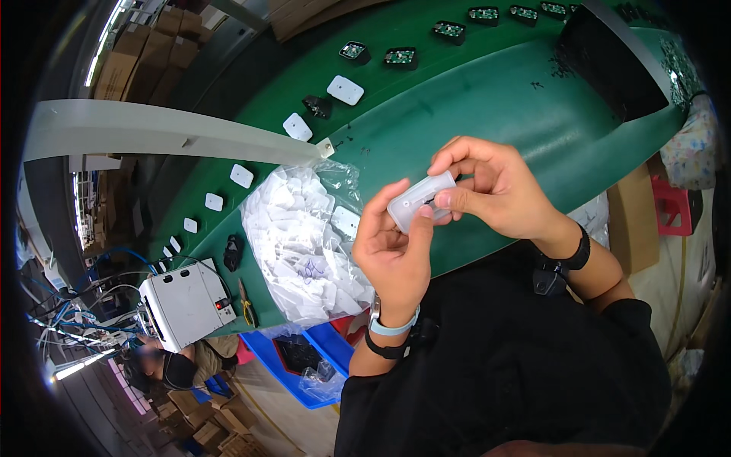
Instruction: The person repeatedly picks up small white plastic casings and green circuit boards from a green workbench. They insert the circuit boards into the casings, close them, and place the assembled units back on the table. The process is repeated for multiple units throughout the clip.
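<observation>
A white rounded plastic cover (pixel 412 199) is held up over the green bench, its hollow side toward me. My left hand (pixel 392 255) grips its left end between thumb and fingers. At the right end, my right hand (pixel 499 186) closes on the same cover, with the thumb pressed into the hollow. A small dark piece (pixel 429 202) shows by the thumb tips; its kind cannot be made out. Just left of my left hand lies a clear plastic bag (pixel 301 244) full of white plastic covers, with one loose cover (pixel 346 221) on its right part.
White covers (pixel 345 90) and black housings with green circuit boards (pixel 400 58) line the far belt. Pliers (pixel 247 305) lie beside a white machine box (pixel 186 301). A pale bar (pixel 175 133) crosses at left. A blue crate (pixel 270 373) stands below; a person (pixel 179 369) is at lower left.
</observation>
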`<state>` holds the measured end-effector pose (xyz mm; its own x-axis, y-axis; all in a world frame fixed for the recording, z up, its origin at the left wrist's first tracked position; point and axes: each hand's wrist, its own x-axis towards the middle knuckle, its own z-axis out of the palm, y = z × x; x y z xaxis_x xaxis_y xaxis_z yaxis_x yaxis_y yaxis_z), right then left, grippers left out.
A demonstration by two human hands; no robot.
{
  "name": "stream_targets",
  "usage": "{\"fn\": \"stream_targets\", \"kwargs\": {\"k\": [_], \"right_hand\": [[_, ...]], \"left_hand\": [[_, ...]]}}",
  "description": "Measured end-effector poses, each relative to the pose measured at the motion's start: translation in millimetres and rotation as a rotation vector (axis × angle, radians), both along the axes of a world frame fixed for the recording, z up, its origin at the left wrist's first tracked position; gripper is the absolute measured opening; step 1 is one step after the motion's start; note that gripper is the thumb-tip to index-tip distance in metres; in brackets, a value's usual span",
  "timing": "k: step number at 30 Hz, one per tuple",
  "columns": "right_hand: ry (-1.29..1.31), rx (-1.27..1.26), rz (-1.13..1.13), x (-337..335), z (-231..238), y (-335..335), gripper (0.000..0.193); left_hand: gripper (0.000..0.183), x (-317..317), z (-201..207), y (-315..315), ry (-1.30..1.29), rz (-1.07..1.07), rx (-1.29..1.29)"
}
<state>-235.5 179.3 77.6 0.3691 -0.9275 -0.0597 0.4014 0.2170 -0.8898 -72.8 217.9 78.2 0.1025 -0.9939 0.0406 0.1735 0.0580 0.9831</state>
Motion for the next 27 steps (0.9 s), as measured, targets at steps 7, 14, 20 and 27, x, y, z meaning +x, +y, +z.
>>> {"fn": "stream_targets", "kwargs": {"k": [7,14,20,27], "right_hand": [[0.047,-0.113,-0.060,4.5,-0.6,4.5,0.025],[0.071,-0.122,-0.046,3.5,-4.9,3.2,0.027],[0.008,-0.119,0.045,-1.3,-16.9,2.3,0.042],[-0.030,-0.329,0.039,-2.0,-54.0,-1.3,0.063]], "left_hand": [[0.035,-0.5,2.2,1.0,-0.021,0.021,-0.008],[0.029,-2.3,4.3,-2.1,-0.057,0.053,0.009],[0.027,4.1,-7.0,-4.7,0.134,-0.024,0.142],[0.023,-3.7,-30.3,-17.7,0.496,-0.207,0.404]]}}
